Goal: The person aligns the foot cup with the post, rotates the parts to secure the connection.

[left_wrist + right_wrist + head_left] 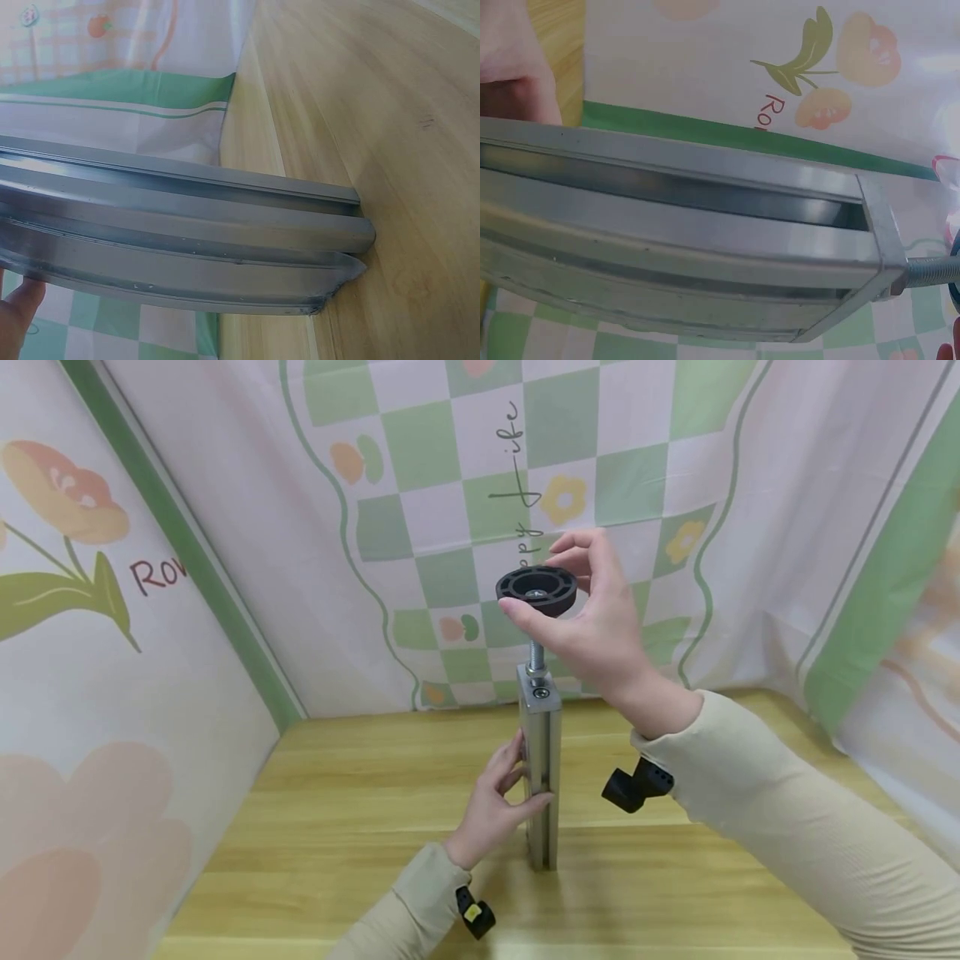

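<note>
In the head view, a silver slotted aluminium profile (542,760) stands upright on the wooden table. A threaded bolt (537,656) rises from its end plate (542,693) and carries a black round levelling foot (551,602), open side up. My right hand (600,618) holds the foot by its edge, thumb along the near rim, fingers curled at the far side. Lower down, my left hand (495,802) grips the profile, its thumb across the near face. The profile's lower end (337,255) meets the table in the left wrist view.
The wooden table (337,827) runs up to a checked green-and-white curtain (487,468) behind the profile. A flowered curtain (112,710) hangs at the left and another curtain (885,610) at the right. Black wrist devices (633,785) sit under both sleeves.
</note>
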A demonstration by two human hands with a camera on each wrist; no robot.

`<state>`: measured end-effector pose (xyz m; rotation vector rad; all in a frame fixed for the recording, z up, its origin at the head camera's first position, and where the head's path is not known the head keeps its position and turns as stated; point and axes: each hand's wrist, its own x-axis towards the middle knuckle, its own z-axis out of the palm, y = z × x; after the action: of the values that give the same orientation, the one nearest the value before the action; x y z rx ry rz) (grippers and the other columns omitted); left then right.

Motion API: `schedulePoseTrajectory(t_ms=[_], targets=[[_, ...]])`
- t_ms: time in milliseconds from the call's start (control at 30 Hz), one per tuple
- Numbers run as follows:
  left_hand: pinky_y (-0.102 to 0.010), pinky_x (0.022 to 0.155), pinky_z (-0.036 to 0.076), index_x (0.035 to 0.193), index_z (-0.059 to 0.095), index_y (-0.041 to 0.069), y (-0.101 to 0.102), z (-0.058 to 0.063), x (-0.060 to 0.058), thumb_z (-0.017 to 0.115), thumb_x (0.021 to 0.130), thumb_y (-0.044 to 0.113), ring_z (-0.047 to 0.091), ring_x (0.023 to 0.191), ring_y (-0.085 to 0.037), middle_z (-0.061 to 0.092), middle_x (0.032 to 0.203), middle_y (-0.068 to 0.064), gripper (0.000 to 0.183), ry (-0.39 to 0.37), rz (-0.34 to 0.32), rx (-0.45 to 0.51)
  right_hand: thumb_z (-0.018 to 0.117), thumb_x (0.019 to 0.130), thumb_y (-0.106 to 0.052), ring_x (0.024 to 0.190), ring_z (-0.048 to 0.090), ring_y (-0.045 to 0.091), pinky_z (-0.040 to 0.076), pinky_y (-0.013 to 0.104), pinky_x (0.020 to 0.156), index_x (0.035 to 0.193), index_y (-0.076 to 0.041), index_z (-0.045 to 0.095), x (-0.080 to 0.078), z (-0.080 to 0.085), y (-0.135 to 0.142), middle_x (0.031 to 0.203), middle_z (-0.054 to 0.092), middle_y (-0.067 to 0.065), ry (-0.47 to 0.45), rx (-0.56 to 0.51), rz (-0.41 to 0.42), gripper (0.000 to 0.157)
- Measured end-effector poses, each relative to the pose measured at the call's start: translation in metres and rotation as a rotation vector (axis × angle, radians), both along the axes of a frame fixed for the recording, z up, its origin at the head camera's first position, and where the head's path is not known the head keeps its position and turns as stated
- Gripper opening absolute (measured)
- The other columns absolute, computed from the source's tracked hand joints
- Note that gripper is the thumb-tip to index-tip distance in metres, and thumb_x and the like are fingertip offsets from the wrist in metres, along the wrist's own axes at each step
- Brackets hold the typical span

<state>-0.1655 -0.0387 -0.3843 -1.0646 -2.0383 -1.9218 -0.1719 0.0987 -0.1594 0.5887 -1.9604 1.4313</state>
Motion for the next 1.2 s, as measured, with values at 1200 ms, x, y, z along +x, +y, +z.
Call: schedulePoseTrajectory(t_ms=[1200], targets=[[-0.034, 0.103, 0.045, 0.152, 0.018, 0.020, 0.001, -0.001, 0.001, 0.068, 0.083, -0.005, 0.042, 0.125, -0.014, 0.035, 0.143, -0.021, 0.089, 0.007, 0.016, -0.004, 0.059, 0.076, -0.017, 0.109, 0.053, 0.027, 0.039, 0.034, 0.103, 0.129, -0.017, 0.039, -0.034, -0.016, 0.011, 0.128, 0.043, 0.017, -0.377, -0.603, 1.191, 0.057]])
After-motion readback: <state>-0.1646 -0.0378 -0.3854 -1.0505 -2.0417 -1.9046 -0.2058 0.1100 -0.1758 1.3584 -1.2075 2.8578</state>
